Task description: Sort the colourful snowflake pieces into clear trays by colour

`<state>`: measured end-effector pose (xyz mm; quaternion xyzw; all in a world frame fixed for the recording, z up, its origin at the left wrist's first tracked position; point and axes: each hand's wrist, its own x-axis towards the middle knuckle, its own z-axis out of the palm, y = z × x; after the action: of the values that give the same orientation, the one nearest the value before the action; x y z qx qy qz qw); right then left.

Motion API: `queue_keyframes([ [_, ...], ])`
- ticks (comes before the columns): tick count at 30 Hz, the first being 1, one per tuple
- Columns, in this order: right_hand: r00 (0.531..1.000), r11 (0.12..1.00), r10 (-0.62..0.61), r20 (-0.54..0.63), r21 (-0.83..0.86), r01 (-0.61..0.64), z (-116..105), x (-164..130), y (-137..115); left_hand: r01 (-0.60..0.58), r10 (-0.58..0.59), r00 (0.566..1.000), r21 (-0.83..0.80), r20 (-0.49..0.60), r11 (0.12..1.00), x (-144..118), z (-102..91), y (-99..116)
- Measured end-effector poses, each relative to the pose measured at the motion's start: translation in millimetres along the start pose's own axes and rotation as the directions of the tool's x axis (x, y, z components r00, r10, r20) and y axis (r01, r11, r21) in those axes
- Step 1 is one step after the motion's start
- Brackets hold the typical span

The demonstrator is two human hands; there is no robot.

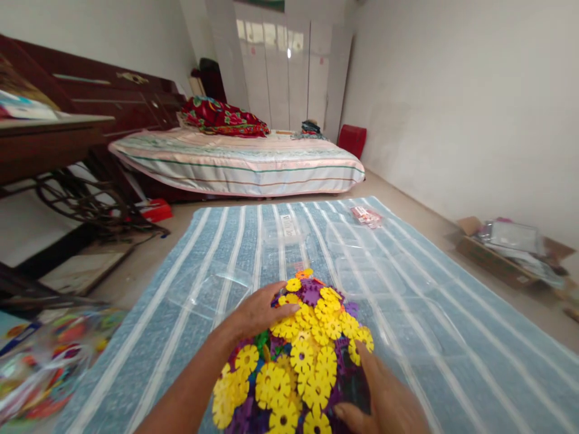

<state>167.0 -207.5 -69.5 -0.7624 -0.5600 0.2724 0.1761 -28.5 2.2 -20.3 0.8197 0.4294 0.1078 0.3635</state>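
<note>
A rounded model built from interlocking plastic snowflake discs (301, 355), mostly yellow with purple, green and orange ones, sits low in the middle of the head view. My left hand (257, 312) lies flat on its upper left side, fingers spread over the yellow discs. My right hand (384, 398) presses against its lower right side with the fingers wrapped on the purple discs. Both hands hold the model between them over a blue and white striped mat (420, 337).
Clear plastic container lids (208, 289) lie on the mat ahead. A bag of colourful discs (40, 361) is at the left edge. A cardboard box (506, 253) sits by the right wall. A bed (239, 163), a sewing-machine table (54, 157) and a red stool (353, 140) stand beyond.
</note>
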Motion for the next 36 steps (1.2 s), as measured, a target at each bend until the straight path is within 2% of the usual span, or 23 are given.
queue_keyframes([
  [3,0.993,0.995,0.028,-0.114,0.103,-0.017,10,13,-16,0.041,-0.039,0.999,0.113,-0.017,0.993,-4,6.1,4],
  [5,0.989,0.979,0.04,-0.14,0.204,-0.011,10,22,-30,0.065,-0.063,0.997,0.075,-0.035,0.995,-3,11.4,6],
  [9,0.986,0.904,0.033,-0.161,0.425,0.039,12,42,-50,0.085,-0.09,0.996,-0.247,-0.006,0.965,0,19.7,10],
  [12,0.981,0.79,0.025,-0.191,0.605,0.098,16,57,-55,0.125,-0.102,0.992,-0.522,0.074,0.844,1,24.1,13],
  [14,0.982,0.69,0.024,-0.189,0.714,0.121,18,65,-57,0.133,-0.09,0.991,-0.6,0.101,0.789,0,25.4,16],
  [16,0.982,0.619,0.023,-0.186,0.774,0.132,18,72,-58,0.097,-0.078,0.995,-0.563,0.057,0.82,-1,24.3,20],
  [20,0.973,0.555,-0.016,-0.23,0.807,0.2,15,88,-62,-0.008,-0.019,0.997,-0.316,-0.08,0.949,-7,17.5,35],
  [23,0.965,0.485,-0.041,-0.259,0.839,0.246,12,104,-67,-0.053,0.035,0.996,-0.223,-0.086,0.973,-15,15.0,45],
  [25,0.965,0.506,-0.054,-0.255,0.827,0.247,8,114,-71,-0.068,0.052,0.995,-0.205,-0.085,0.976,-22,16.0,49],
  [28,0.968,0.612,-0.11,-0.225,0.752,0.245,-1,123,-77,-0.078,0.065,0.994,-0.167,-0.083,0.983,-35,17.2,53],
  [30,0.955,0.694,-0.177,-0.239,0.658,0.293,-11,124,-81,-0.073,0.064,0.995,-0.121,-0.076,0.99,-49,15.7,52],
  [33,0.918,0.82,-0.275,-0.284,0.43,0.379,-29,122,-87,-0.044,0.045,0.997,0.018,-0.067,0.999,-79,14.0,43],
  [36,0.926,0.943,-0.265,-0.27,0.126,0.307,-43,125,-91,-0.056,0.079,0.992,0.213,-0.099,0.975,-119,24.0,20],
])
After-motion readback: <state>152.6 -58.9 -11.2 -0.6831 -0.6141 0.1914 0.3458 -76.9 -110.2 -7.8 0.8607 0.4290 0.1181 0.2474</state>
